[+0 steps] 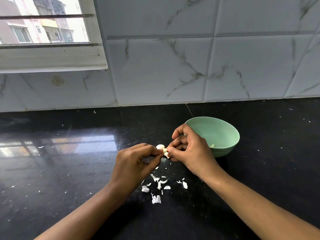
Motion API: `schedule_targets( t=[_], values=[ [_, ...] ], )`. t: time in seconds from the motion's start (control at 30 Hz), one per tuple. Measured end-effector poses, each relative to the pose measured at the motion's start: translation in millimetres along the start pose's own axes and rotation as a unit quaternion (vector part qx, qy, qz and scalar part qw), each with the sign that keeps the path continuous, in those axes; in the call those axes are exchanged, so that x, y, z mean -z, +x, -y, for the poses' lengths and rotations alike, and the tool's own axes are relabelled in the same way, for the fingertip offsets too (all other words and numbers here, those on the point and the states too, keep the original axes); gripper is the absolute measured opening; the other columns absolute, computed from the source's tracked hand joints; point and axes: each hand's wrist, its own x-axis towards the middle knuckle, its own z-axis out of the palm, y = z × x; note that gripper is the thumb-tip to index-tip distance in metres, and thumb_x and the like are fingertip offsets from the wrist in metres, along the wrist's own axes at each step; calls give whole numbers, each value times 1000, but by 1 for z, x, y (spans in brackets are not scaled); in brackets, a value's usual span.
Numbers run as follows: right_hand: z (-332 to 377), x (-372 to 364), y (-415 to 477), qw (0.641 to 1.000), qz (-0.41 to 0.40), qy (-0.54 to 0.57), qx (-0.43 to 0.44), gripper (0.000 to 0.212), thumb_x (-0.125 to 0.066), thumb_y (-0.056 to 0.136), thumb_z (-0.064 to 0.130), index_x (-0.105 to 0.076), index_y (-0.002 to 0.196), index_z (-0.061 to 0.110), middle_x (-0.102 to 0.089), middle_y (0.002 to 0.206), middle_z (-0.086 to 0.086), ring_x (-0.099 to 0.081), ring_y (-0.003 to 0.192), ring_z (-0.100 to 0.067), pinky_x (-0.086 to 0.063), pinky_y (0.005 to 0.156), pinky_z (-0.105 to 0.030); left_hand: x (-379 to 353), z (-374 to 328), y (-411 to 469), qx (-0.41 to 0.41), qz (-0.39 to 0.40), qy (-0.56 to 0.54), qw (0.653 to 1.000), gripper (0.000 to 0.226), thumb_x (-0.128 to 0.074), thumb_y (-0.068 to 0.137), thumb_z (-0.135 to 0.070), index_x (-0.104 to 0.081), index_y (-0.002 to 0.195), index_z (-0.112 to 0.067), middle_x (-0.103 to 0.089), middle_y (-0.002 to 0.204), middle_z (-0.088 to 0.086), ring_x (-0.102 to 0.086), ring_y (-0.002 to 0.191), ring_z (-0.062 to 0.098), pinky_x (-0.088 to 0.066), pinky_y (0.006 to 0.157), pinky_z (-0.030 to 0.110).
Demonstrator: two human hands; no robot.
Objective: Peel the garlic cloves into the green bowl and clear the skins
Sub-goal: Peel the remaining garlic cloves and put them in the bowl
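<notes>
I see the clove [160, 147] pinched between left hand [136, 161] and right hand [188, 149], above the counter [78, 170], so skins [156, 186] drop clear; bowl [230, 135] just beside for the drop.

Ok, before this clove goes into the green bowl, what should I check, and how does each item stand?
1. Grip on the garlic clove: ok, left hand and right hand both pinch it.
2. Peeling finished: cannot tell, the hands hide part of it.
3. Upright green bowl close to the right hand: ok.
4. Clearing of skins: not ok, they lie scattered on the counter.
</notes>
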Motion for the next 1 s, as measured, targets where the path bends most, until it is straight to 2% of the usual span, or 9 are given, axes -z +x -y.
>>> schedule_targets(
  t=[0.17,0.3,0.43,0.57,0.67,0.73,0.8,0.9,1.0],
  values=[
    [1,-5,-1,1000,-6,-7,3,33,-67,79,0,-44,87,22,-65,73,-8,-59,57,-13,-58,61,-46,0,2,-2,-3,6,-7,1000,7,-75,76,-21,-76,81,-17,-71,80,-14,-66,73,-4,-54,62,21],
    [2,-5,1,997,12,65,-27,34,-63,80,-6,-42,89,18,-59,71,-5,-56,62,-13,-59,62,-40,0,-2,1,90,-8,-123,988,6,-79,72,-22,-75,77,-20,-73,75,-7,-69,65,6,-55,61,20],
    [3,-5,2,985,29,150,-75,34,-59,82,-12,-42,92,15,-59,72,-2,-58,62,-8,-57,60,-29,-1,-7,5,209,11,-273,939,12,-76,66,-14,-75,78,-13,-74,71,6,-69,62,13,-53,56,20],
    [6,-4,1,974,43,198,-97,32,-57,83,-13,-43,93,14,-58,73,-2,-59,58,-4,-57,59,-26,-2,-5,6,291,30,-377,879,10,-73,65,-11,-75,75,-9,-68,67,20,-63,53,16,-47,45,20],
    [8,-2,1,969,47,219,-108,31,-57,83,-14,-45,92,13,-58,73,-1,-58,56,-4,-56,57,-24,-3,-4,7,307,42,-415,855,9,-75,66,-16,-76,74,-13,-67,66,13,-61,51,14,-45,42,19],
    [9,-1,0,968,53,218,-115,28,-57,83,-13,-47,92,12,-57,72,-2,-57,54,-4,-56,57,-25,-3,-3,7,309,50,-436,844,26,-85,59,-32,-76,76,-15,-68,67,8,-61,51,12,-44,42,18],
    [8,-1,0,969,60,211,-115,25,-57,84,-12,-51,90,11,-56,71,-2,-55,54,-4,-57,58,-27,-3,-2,7,323,50,-445,834,37,-89,49,-37,-76,76,-15,-69,69,7,-62,51,11,-44,41,17],
    [10,-1,-1,974,65,189,-105,19,-58,85,-9,-60,85,10,-57,69,1,-55,58,-5,-58,61,-28,-3,-4,9,363,41,-466,806,11,-77,63,-20,-76,72,-14,-68,67,6,-59,47,11,-41,37,16],
    [11,-1,-2,982,73,147,-92,15,-58,87,-4,-66,84,9,-62,67,3,-58,62,-5,-59,64,-30,-5,-6,10,389,38,-479,786,9,-70,64,-15,-74,71,-11,-66,66,6,-58,44,10,-38,32,16]
  ],
)
